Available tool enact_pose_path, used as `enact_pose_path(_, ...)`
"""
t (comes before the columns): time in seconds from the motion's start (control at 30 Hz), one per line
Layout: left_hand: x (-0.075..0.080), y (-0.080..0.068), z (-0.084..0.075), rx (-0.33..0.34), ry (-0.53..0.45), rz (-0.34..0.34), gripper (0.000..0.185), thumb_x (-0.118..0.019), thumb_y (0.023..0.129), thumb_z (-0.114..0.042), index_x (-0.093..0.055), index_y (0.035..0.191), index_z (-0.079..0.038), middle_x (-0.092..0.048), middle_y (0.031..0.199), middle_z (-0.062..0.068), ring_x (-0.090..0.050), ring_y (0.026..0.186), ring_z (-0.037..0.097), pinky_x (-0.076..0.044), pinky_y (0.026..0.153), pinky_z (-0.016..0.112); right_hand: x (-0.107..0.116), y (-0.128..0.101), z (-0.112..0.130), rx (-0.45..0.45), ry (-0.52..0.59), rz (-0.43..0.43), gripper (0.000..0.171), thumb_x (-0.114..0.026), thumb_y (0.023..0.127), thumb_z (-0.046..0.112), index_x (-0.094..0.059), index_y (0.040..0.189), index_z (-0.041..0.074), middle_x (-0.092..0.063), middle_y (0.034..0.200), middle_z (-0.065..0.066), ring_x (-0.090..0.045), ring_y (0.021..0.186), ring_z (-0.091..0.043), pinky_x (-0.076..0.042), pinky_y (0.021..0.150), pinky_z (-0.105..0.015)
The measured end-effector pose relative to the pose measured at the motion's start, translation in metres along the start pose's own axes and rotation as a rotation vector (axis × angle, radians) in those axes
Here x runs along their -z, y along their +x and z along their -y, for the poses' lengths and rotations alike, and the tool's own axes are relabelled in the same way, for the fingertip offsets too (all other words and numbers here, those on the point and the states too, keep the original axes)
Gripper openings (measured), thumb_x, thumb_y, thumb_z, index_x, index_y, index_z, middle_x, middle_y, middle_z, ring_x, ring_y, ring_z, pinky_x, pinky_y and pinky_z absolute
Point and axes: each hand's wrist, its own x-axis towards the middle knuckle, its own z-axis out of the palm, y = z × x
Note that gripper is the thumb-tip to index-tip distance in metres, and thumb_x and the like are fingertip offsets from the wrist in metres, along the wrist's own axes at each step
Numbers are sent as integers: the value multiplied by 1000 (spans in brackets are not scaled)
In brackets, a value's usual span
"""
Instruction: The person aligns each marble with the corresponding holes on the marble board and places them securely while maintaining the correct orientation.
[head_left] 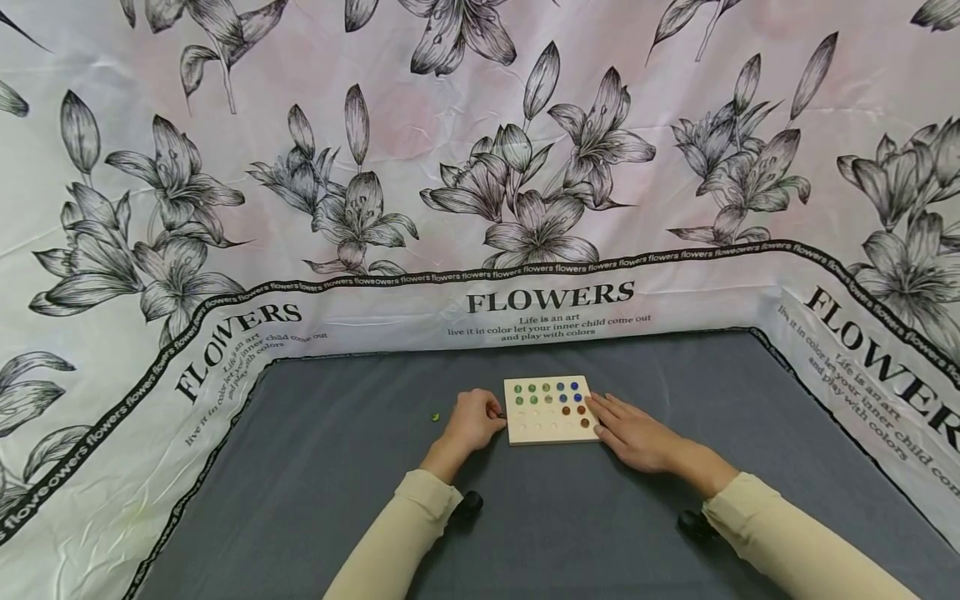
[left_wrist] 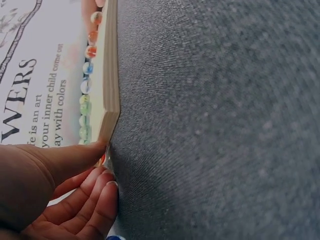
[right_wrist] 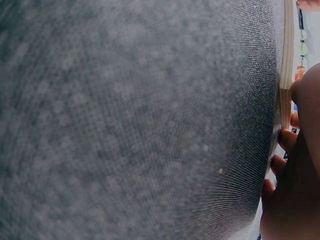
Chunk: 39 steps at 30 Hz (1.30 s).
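On the grey cloth in front of me sits the wooden board, marbles seated in its top rows and brown ones toward the right. My left hand is at the board's left edge, fingers curled — the wrist view shows a small reddish thing pinched between thumb and fingertips, probably a marble, though I can't be sure. My right hand lies with fingers nearly straight, resting on the board's right edge and holding nothing. My worry is the board sliding: a push from either side could jolt it on the cloth and roll marbles out of their shallow dimples. A loose pinch might also drop what I hold — one green marble already lies apart on the cloth.
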Motion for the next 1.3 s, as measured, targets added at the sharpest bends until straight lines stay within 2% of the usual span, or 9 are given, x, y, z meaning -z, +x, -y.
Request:
enact_pose_path(0.27,14,-3,2,-47,-74,25,9,-78,91,-9,-74,97,-3,-65,83,3,-59,72,13,-50,63,29,4,2,4,-18,-1,23,55,-41,112,27,-34,157,-3,-32,162,-25,-27,148,-50,-25,117,-63)
enact_pose_path(0.6,25,-7,-3,-108,-98,16,11,-77,93,-8,-72,100,-1,-67,87,4,-62,76,14,-52,67,28,4,4,1,-27,-8,35,55,-40,112,29,-33,158,-1,-32,163,-23,-26,149,-48,-24,118,-61)
enact_pose_path(0.9,20,-8,-6,-133,-122,36,8,-75,94,-9,-72,100,-4,-68,88,2,-62,76,11,-52,66,25,4,1,1,37,-25,-20,54,-41,112,29,-39,155,-3,-38,157,-29,-33,143,-54,-30,112,-64)
enact_pose_path(1.3,7,-7,-20,-187,-148,70,8,-74,94,-7,-73,101,-3,-70,89,4,-64,77,13,-52,67,25,1,0,-1,30,-7,-8,55,-40,112,32,-38,156,0,-36,160,-26,-31,145,-52,-28,113,-64)
